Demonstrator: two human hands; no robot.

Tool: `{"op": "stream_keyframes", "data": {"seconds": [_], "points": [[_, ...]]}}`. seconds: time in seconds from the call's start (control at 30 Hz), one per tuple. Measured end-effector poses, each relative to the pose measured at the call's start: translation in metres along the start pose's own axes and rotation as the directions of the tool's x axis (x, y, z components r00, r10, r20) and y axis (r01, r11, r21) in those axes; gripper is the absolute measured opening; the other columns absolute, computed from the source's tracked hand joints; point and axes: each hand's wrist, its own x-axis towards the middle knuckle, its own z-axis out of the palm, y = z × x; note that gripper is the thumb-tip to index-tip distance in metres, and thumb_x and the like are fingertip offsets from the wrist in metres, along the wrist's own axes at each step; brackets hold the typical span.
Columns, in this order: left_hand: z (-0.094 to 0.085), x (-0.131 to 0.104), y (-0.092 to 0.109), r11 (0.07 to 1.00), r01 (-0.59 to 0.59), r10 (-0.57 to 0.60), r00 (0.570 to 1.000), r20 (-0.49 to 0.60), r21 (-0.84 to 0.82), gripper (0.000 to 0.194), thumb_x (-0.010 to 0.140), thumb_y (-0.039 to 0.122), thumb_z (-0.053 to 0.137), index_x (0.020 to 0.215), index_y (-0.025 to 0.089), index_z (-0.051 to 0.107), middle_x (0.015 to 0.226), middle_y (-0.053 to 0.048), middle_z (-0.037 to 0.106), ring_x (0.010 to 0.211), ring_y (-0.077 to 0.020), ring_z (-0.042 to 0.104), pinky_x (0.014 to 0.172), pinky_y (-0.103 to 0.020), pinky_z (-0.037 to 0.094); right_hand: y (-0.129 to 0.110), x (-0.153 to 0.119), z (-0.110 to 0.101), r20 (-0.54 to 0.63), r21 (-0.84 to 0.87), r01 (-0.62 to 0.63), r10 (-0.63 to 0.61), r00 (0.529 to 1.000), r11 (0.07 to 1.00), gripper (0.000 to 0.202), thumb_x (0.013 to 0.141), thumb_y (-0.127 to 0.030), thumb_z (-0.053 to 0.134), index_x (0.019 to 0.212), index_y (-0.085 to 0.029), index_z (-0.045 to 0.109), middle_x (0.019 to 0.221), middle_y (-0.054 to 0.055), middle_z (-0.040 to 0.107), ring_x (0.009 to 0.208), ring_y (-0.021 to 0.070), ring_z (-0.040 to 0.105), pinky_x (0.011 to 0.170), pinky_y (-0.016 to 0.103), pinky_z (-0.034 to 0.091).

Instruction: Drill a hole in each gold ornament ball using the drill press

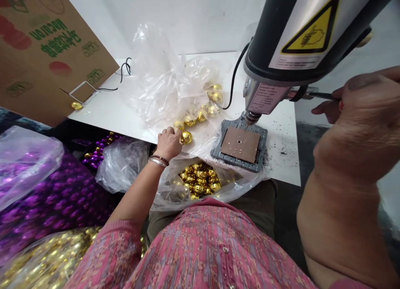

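Observation:
My left hand [169, 143] is at the white table's front edge, its fingertips against a shiny gold ball [186, 137]. More gold balls [190, 120] lie in a line behind it, partly under clear plastic. On the right, my right hand [359, 109] is raised beside the drill press [281, 43], its fingers curled round the dark lever [323, 96]. Beneath the drill, a brown square plate [240, 144] with a small hole and scattered shavings rests on the grey base [224, 154]. The drill tip is just above the plate's back edge in view.
An open clear bag of gold balls [200, 178] sits at my lap. A printed cardboard box [40, 51] stands at the left, above bags of purple balls [53, 197] and gold balls [50, 260]. A black cable [233, 82] runs down behind the drill.

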Motion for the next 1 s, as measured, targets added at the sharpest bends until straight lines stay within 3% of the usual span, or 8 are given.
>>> {"op": "stream_keyframes", "data": {"seconds": [0.2,0.43,0.5,0.57,0.63,0.7,0.8,1.0], "points": [[-0.016,-0.005,0.025,0.990,-0.138,0.138,0.988,0.072,-0.004,0.043,0.101,0.040,0.065,0.133,0.013,0.073,0.139,-0.025,0.070,0.129,-0.0410,0.068,0.110,-0.051,0.052,-0.011,-0.003,-0.002,-0.006,0.050,0.018,-0.017,1.000,0.999,0.014,0.095,-0.023,0.056,0.083,-0.018,0.052,0.075,-0.003,0.049,0.067,0.0046,0.051,0.068,0.024,0.039],[-0.005,0.006,0.023,0.902,-0.145,0.184,0.981,0.057,-0.408,0.042,0.088,0.025,0.076,0.126,0.011,0.068,0.109,-0.015,0.077,0.097,-0.0271,0.073,0.087,-0.036,0.056,-0.009,0.002,-0.004,0.040,0.032,0.079,-0.080,0.996,0.996,0.024,0.094,-0.037,0.055,0.081,-0.018,0.050,0.075,-0.002,0.048,0.068,0.0058,0.052,0.070,0.027,0.040],[-0.004,0.007,0.019,0.732,-0.111,0.189,0.981,0.044,-0.672,0.056,0.082,0.028,0.081,0.134,0.014,0.064,0.102,-0.009,0.075,0.088,-0.0215,0.070,0.081,-0.032,0.055,-0.009,0.004,-0.003,0.041,0.040,0.080,-0.081,0.996,0.996,0.022,0.089,-0.037,0.057,0.080,-0.018,0.050,0.073,-0.003,0.048,0.066,0.0059,0.050,0.071,0.028,0.040],[-0.006,0.007,0.018,0.434,-0.058,0.230,0.972,0.048,-0.899,0.068,0.080,0.032,0.079,0.144,0.019,0.059,0.098,-0.003,0.073,0.080,-0.0165,0.067,0.076,-0.029,0.055,-0.011,0.006,-0.002,0.057,0.025,0.063,-0.064,0.996,0.998,0.019,0.091,-0.033,0.053,0.080,-0.018,0.050,0.074,-0.004,0.049,0.066,0.0039,0.050,0.072,0.027,0.040],[-0.009,0.007,0.024,0.123,0.056,0.310,0.946,0.092,-0.991,0.070,0.079,0.034,0.075,0.146,0.023,0.057,0.096,-0.001,0.072,0.073,-0.0134,0.066,0.073,-0.028,0.055,-0.015,0.011,-0.003,0.067,0.006,0.047,-0.047,0.997,0.999,0.019,0.095,-0.030,0.049,0.080,-0.017,0.049,0.075,-0.005,0.049,0.067,0.0017,0.049,0.072,0.025,0.038],[-0.011,0.009,0.035,-0.086,0.184,0.388,0.911,0.137,-0.979,0.065,0.076,0.033,0.076,0.138,0.024,0.057,0.095,-0.001,0.073,0.071,-0.0133,0.070,0.074,-0.029,0.057,-0.021,0.019,-0.003,0.073,0.005,0.014,-0.015,0.997,1.000,0.021,0.097,-0.026,0.049,0.078,-0.017,0.047,0.073,-0.006,0.050,0.066,0.0007,0.048,0.070,0.023,0.036],[-0.011,0.014,0.055,-0.195,0.288,0.434,0.883,0.181,-0.938,0.055,0.074,0.032,0.084,0.120,0.026,0.054,0.094,0.000,0.074,0.078,-0.0169,0.077,0.076,-0.031,0.059,-0.030,0.042,-0.001,0.147,-0.002,-0.042,0.041,0.988,0.999,0.028,0.098,-0.027,0.054,0.074,-0.015,0.049,0.068,-0.004,0.049,0.062,0.0011,0.046,0.062,0.021,0.031],[-0.008,0.026,0.083,-0.169,0.308,0.408,0.887,0.218,-0.936,0.058,0.076,0.039,0.095,0.106,0.026,0.047,0.083,0.005,0.070,0.061,-0.0095,0.068,0.063,-0.023,0.052,-0.036,0.090,0.013,0.245,-0.003,-0.237,0.230,0.942,0.972,0.030,0.100,-0.021,0.049,0.071,-0.015,0.051,0.058,-0.007,0.049,0.049,0.0002,0.047,0.054,0.014,0.039]]}}
